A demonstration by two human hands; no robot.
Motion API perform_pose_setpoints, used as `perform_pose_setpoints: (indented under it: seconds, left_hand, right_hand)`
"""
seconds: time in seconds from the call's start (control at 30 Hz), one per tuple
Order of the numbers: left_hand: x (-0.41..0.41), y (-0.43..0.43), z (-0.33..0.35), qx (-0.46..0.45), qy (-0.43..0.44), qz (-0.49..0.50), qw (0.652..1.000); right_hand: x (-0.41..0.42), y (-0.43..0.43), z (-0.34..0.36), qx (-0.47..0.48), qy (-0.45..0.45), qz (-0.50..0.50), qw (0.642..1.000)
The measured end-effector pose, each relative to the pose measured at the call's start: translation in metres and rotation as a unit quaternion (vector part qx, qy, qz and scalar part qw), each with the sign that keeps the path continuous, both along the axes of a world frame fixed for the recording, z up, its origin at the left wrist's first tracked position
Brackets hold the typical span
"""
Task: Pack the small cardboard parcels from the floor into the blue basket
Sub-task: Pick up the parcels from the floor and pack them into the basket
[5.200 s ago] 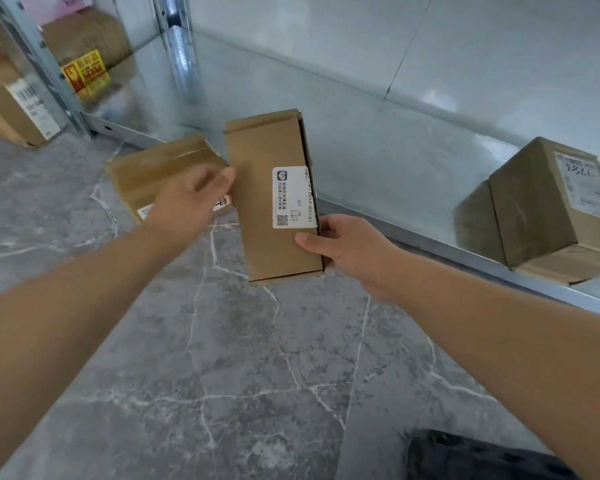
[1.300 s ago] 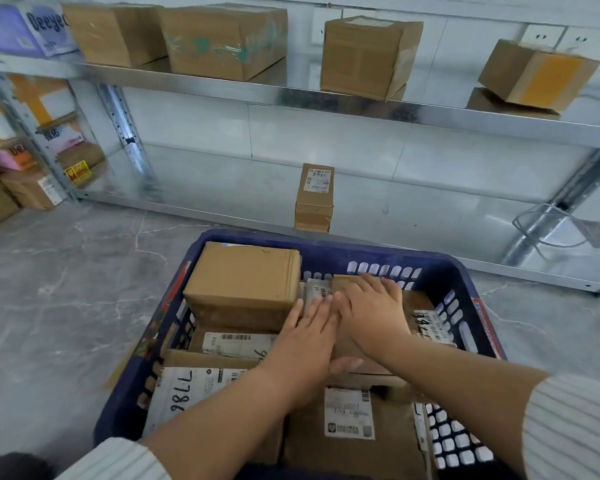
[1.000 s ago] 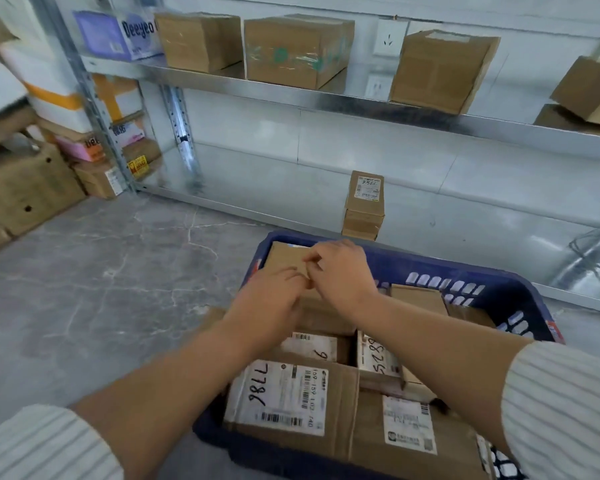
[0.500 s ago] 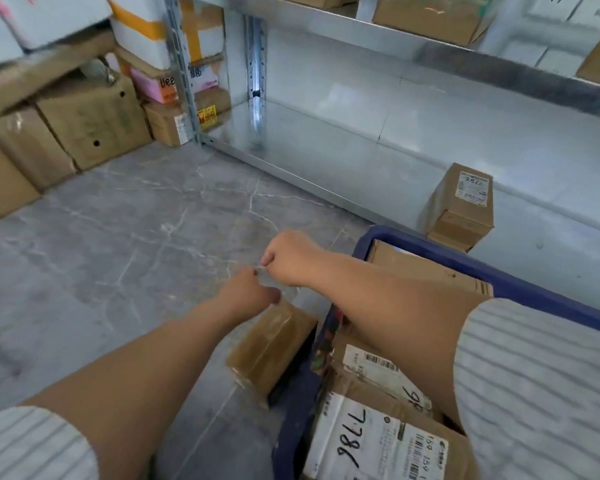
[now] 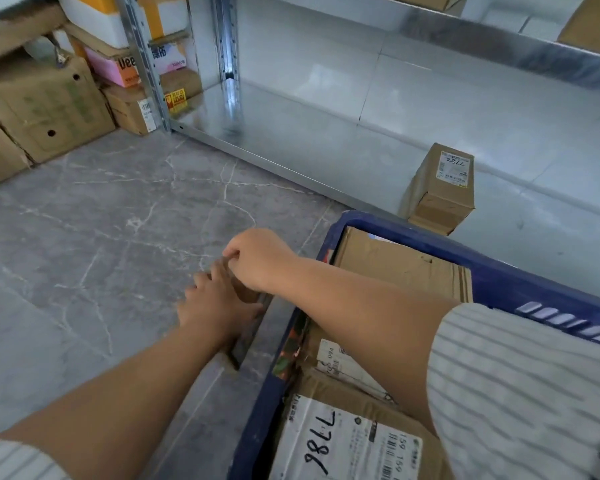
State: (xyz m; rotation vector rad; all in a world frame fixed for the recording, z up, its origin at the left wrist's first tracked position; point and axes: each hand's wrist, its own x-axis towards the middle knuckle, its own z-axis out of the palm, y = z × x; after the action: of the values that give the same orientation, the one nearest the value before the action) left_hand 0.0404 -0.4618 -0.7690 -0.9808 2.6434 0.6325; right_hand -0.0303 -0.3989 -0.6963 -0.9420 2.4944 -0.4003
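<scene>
The grey veined stone-look floor (image 5: 101, 237), centre left, is showing a faint sheen. The silver sheet-metal shelf (image 5: 291, 133), upper centre, is gleaming glossily. The dark blue plastic basket (image 5: 506, 282), lower right, is holding matt brown cardboard parcels (image 5: 395, 268).

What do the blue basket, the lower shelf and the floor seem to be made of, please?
Blue basket: probably moulded plastic, matte; uniform colour and slotted wall openings.
Lower shelf: sheet metal, possibly galvanised steel, semi-gloss; grey sheen, blurred reflections, folded front lip.
Floor: grey marble-look tile or stone, fairly smooth; white veining, soft glare. Which one is unclear.
</scene>
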Motion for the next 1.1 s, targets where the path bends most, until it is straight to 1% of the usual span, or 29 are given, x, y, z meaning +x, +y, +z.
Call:
perform_pose_setpoints:
  seconds: [0.1,0.17,0.27,0.37,0.43,0.57,0.63,0.7,0.77,0.83,0.87,0.93,1.0,1.03,1.1]
  left_hand:
    - [-0.002,-0.005,0.035,-0.054,0.122,0.045,0.990]
    - [0.003,0.000,0.059,-0.094,0.207,0.049,0.973]
    - [0.007,0.012,0.094,-0.123,0.296,0.042,0.946]
    - [0.012,0.031,0.126,-0.142,0.350,0.034,0.925]
    - [0.022,0.053,0.147,-0.148,0.386,0.009,0.911]
    - [0.038,0.100,0.182,-0.127,0.436,-0.029,0.890]
    - [0.046,0.126,0.195,-0.091,0.449,-0.053,0.888]
    - [0.055,0.152,0.204,-0.026,0.454,-0.059,0.888]
    - [0.063,0.174,0.205,0.088,0.441,-0.044,0.892]
    - [0.069,0.194,0.203,0.232,0.421,-0.014,0.877]
    - [0.072,0.202,0.202,0.292,0.420,-0.001,0.859]
    - [0.077,0.217,0.197,0.382,0.399,0.021,0.833]
    - [0.085,0.228,0.193,0.439,0.368,0.031,0.819]
    - [0.087,0.234,0.187,0.460,0.347,0.043,0.816]
    - [0.092,0.240,0.175,0.490,0.294,0.056,0.819]
  right_hand:
    - [0.012,0.017,0.024,-0.084,-0.011,-0.003,0.996]
    - [0.022,0.030,0.048,-0.122,0.008,0.008,0.992]
    - [0.034,0.049,0.082,-0.169,0.039,0.003,0.985]
    - [0.046,0.079,0.111,-0.193,0.083,-0.018,0.978]
    - [0.061,0.107,0.126,-0.208,0.100,-0.032,0.972]
    - [0.094,0.160,0.154,-0.224,0.123,-0.044,0.966]
    - [0.108,0.189,0.166,-0.229,0.125,-0.064,0.963]
    - [0.119,0.215,0.174,-0.225,0.121,-0.089,0.963]
    - [0.127,0.240,0.177,-0.228,0.098,-0.129,0.960]
    - [0.135,0.267,0.177,-0.229,0.065,-0.179,0.955]
    - [0.138,0.278,0.175,-0.231,0.053,-0.200,0.951]
    - [0.145,0.299,0.170,-0.230,0.038,-0.233,0.944]
    - [0.150,0.314,0.164,-0.229,0.012,-0.272,0.935]
    - [0.153,0.322,0.161,-0.234,-0.010,-0.305,0.923]
    - [0.159,0.335,0.156,-0.228,-0.042,-0.361,0.903]
